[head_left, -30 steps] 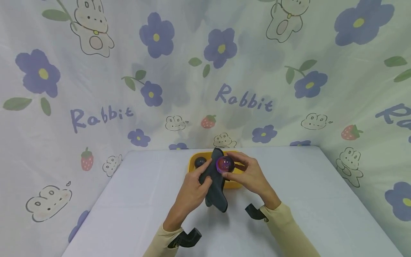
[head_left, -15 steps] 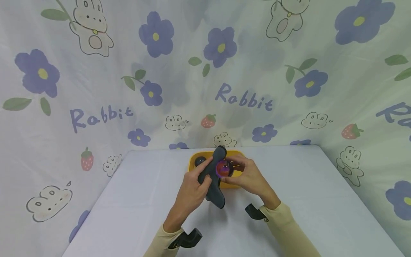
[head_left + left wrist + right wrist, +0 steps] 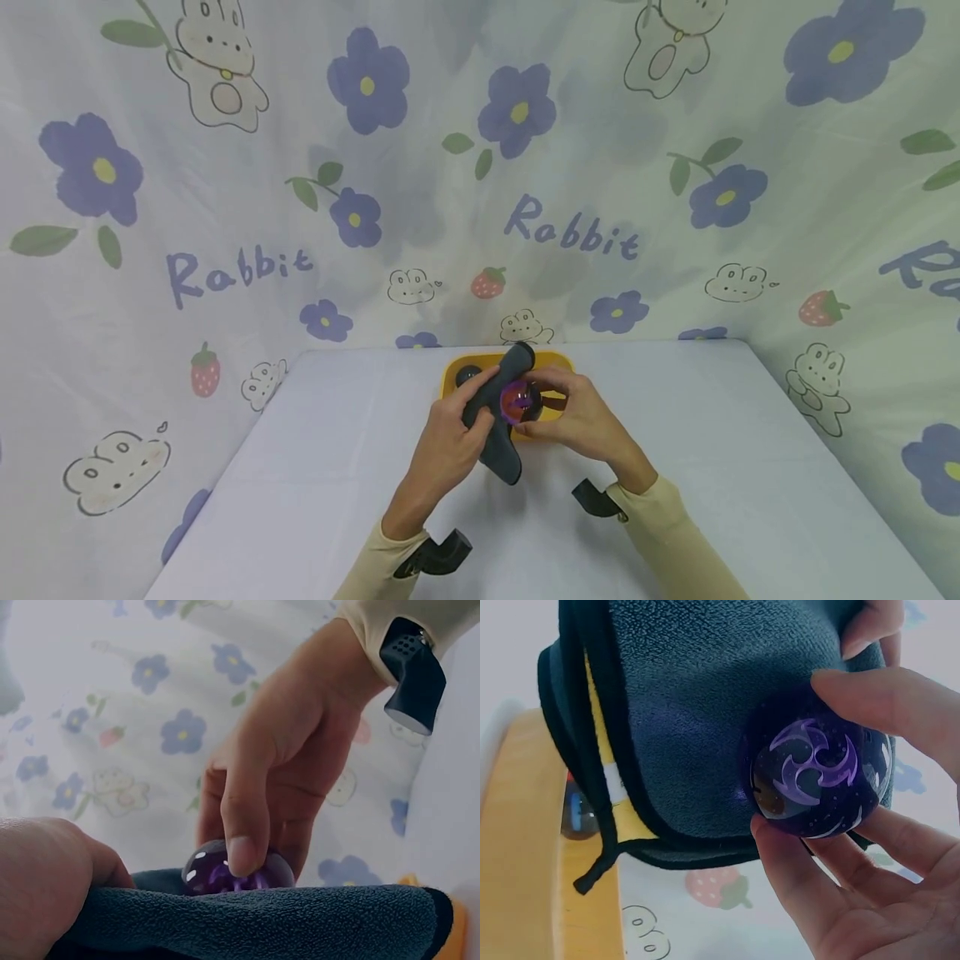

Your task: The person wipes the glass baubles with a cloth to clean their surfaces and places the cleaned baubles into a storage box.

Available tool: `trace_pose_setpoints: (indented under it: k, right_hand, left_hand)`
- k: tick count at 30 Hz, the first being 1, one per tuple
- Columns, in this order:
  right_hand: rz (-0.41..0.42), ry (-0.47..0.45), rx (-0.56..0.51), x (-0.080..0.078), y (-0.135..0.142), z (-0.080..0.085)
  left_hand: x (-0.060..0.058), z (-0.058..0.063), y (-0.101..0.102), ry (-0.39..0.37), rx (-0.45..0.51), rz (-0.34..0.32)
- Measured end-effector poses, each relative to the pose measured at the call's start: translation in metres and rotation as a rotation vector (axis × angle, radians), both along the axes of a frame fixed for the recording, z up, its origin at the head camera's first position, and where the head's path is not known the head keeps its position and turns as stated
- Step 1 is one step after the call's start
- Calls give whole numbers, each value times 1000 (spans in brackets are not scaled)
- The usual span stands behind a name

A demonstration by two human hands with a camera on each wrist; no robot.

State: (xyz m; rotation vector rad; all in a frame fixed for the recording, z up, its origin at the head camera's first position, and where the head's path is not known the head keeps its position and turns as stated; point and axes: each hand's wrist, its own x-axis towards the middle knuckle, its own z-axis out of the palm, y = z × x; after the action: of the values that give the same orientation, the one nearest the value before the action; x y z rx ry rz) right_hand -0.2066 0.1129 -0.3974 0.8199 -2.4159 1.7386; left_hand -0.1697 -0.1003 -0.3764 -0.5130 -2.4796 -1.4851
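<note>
A dark blue-grey cloth with black edging [image 3: 501,454] hangs folded from my left hand [image 3: 448,437], which grips it between thumb and fingers. My right hand [image 3: 588,417] pinches a shiny purple ball [image 3: 516,402] at the cloth's right side. Seen from the right wrist, the ball [image 3: 810,765] bears a lighter purple swirl emblem, and its far side lies against the fabric [image 3: 690,727]. In the left wrist view the cloth's upper fold [image 3: 262,926] hides the lower part of the ball [image 3: 206,871].
Behind the hands a yellow tray [image 3: 450,367] stands on the white table [image 3: 352,433], near the back edge. A dark ball [image 3: 468,374] lies at its left end. A flowered curtain [image 3: 435,208] rises behind the table.
The ball has moved slightly left and down against the cloth, and its visible face has turned. The cloth has tilted, its upper end shifting right. My left hand has hardly moved.
</note>
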Motion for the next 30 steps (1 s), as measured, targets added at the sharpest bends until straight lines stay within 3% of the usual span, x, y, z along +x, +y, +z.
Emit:
trace_pose_setpoints:
  k: [15, 30]
  right_hand:
    - [68, 31, -74, 4, -1, 1]
    - [54, 58, -197, 1, -4, -2]
  left_hand:
    - [-5, -3, -3, -56, 0, -31]
    - [-7, -5, -4, -56, -25, -23]
